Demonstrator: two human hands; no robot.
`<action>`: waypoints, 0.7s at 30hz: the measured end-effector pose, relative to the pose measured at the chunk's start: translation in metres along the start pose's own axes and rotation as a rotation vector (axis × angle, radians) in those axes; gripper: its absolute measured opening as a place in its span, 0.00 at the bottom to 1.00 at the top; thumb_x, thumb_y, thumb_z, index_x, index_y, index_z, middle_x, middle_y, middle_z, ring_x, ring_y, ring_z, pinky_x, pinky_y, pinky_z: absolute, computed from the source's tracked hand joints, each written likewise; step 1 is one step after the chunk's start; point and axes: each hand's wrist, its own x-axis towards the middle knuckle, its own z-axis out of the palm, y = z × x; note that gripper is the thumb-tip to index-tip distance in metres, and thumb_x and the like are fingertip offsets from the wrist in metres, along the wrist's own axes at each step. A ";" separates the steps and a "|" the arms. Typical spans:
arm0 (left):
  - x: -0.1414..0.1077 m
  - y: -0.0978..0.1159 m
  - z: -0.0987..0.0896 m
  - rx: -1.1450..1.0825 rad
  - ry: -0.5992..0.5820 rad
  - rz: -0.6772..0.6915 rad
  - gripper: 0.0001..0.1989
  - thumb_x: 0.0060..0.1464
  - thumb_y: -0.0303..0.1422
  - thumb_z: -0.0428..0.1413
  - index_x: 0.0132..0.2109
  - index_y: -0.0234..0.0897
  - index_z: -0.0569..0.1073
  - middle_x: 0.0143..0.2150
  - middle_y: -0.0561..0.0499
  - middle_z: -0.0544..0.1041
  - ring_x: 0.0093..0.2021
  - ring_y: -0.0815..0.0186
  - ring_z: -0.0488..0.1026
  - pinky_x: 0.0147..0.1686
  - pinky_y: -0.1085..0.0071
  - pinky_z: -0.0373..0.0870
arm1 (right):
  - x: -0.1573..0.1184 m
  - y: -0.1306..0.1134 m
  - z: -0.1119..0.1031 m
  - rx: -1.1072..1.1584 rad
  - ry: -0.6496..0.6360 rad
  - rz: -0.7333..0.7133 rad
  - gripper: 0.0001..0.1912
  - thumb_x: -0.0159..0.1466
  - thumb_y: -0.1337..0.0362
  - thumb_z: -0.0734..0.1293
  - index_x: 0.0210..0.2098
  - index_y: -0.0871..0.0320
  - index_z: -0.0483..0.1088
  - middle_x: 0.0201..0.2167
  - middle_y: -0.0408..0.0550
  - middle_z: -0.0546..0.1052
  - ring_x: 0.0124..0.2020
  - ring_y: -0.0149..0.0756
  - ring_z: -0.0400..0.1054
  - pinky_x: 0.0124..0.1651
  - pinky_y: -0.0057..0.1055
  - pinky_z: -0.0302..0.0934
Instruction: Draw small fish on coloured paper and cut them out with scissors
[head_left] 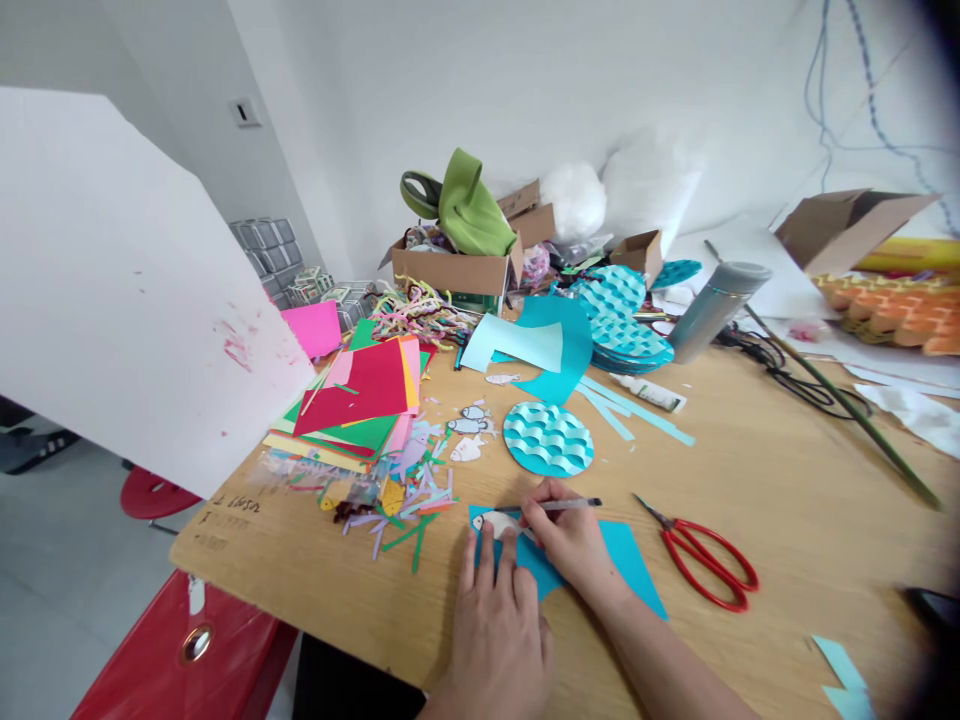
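A white paper fish cutout [500, 525] lies on a sheet of blue paper [626, 560] near the table's front edge. My left hand [501, 610] rests flat, its fingertips pressing on the fish and the blue sheet. In my right hand [570, 540] is a slim dark pen [570, 504], its tip near the fish's upper edge. Just beyond stands a round blue disc with woven, wavy strips [548, 440]. Red-handled scissors [709, 560] lie partly open to the right of my right hand. More fish cutouts [469, 449] are left of the disc.
Coloured paper sheets [360, 400] are stacked at the left, with paper strips [420, 510] scattered before them. A glue bottle [649, 392], a grey tumbler [716, 310] and a long green stick [862, 425] lie or stand rightward. Boxes [450, 270] line the back.
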 end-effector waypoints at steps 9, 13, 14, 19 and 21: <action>0.000 0.000 0.002 0.001 0.010 -0.010 0.15 0.54 0.33 0.55 0.47 0.28 0.73 0.62 0.38 0.68 0.67 0.45 0.57 0.62 0.46 0.62 | -0.001 0.000 0.000 -0.001 -0.001 -0.006 0.10 0.56 0.57 0.66 0.23 0.55 0.63 0.18 0.42 0.71 0.14 0.28 0.58 0.16 0.26 0.53; 0.000 0.000 0.001 0.004 0.028 -0.008 0.16 0.54 0.33 0.55 0.48 0.28 0.73 0.62 0.39 0.68 0.67 0.45 0.57 0.62 0.46 0.62 | -0.001 -0.001 0.000 -0.014 0.011 -0.007 0.10 0.55 0.58 0.66 0.23 0.55 0.63 0.17 0.42 0.71 0.14 0.27 0.58 0.15 0.25 0.53; 0.000 0.000 0.001 0.008 0.031 -0.005 0.16 0.54 0.33 0.55 0.48 0.28 0.73 0.62 0.39 0.68 0.67 0.46 0.56 0.62 0.47 0.62 | -0.001 -0.001 0.000 -0.016 0.012 -0.006 0.09 0.55 0.58 0.65 0.23 0.55 0.63 0.17 0.42 0.71 0.14 0.27 0.58 0.15 0.25 0.52; 0.000 0.000 0.000 0.019 0.039 0.001 0.17 0.54 0.33 0.55 0.49 0.28 0.73 0.62 0.39 0.68 0.67 0.46 0.56 0.63 0.48 0.61 | 0.000 -0.002 0.001 -0.003 0.015 0.002 0.09 0.55 0.58 0.65 0.23 0.54 0.62 0.17 0.42 0.71 0.13 0.27 0.57 0.14 0.24 0.52; 0.000 0.000 0.001 0.021 0.040 0.000 0.17 0.54 0.33 0.55 0.49 0.28 0.73 0.62 0.39 0.68 0.67 0.46 0.57 0.62 0.47 0.62 | 0.000 -0.002 0.001 0.004 0.016 0.003 0.09 0.55 0.58 0.65 0.23 0.54 0.62 0.17 0.42 0.71 0.13 0.27 0.57 0.14 0.24 0.52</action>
